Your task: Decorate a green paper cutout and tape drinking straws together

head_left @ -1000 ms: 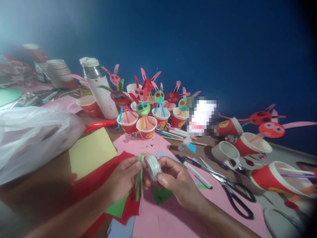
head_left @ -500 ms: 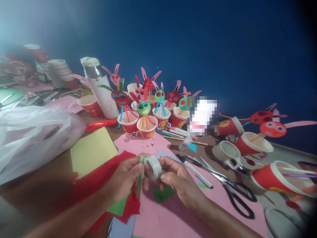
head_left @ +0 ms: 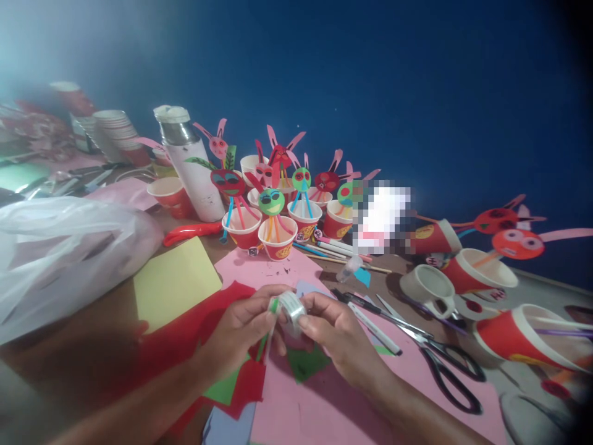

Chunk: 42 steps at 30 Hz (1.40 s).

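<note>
My left hand [head_left: 250,318] pinches a thin green strip [head_left: 262,347] between thumb and fingers; its lower end hangs over red paper. My right hand [head_left: 336,324] grips a roll of clear tape [head_left: 293,307] by its right side. The roll is close against the left fingertips, and whether tape runs onto the strip is too small to tell. Below the hands are a dark green paper scrap [head_left: 306,364] and pink paper [head_left: 324,408]. Right of my right hand lie a white marker [head_left: 376,329] and black-handled scissors [head_left: 440,352].
Red paper cups [head_left: 278,247] holding paper-faced straw figures stand ahead, beside a white thermos [head_left: 197,179]. A white plastic bag [head_left: 74,253] and a yellow sheet [head_left: 178,284] are at left. A white mug [head_left: 424,287] and tipped cups [head_left: 504,334] occupy the right.
The tape roll has tilted slightly between my hands, its upper edge leaning right. Both hands keep their grip; the whole view has shifted a little.
</note>
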Tool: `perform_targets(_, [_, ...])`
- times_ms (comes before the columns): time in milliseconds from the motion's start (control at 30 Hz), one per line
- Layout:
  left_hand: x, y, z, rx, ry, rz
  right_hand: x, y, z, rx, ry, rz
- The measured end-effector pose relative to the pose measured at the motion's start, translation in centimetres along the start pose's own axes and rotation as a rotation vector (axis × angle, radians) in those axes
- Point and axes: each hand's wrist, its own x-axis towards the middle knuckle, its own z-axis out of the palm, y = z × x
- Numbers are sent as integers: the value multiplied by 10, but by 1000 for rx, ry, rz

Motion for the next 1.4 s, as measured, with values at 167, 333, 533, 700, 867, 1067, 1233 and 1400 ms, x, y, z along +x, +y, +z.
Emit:
perform_targets(167, [-1, 3, 0, 171, 5, 49, 0, 0, 1, -27, 3, 25])
perform_targets(333, [5, 5, 2, -166, 70, -64, -2, 0, 4, 119, -126, -71])
perform_targets(533, [5, 5, 2, -303, 50, -124, -1, 4, 2, 84, -179, -118])
perform_targets(700, [3, 1, 6, -318, 41, -99, -1, 6, 4, 104, -154, -119])
perform_targets(867, [-2, 4, 7, 28, -27, 18, -4, 2, 1, 19, -47, -45])
perform_targets(1067, [-7, 17, 8, 654, -28, 272, -2, 1, -2, -57, -13, 95])
perform_targets(1233, [-6, 10, 4, 267, -24, 131, -5, -2, 3, 72, -103, 15])
perform_targets(1400, [-3, 6, 4, -66, -16, 42, -8, -8, 8, 194, -176, -64])
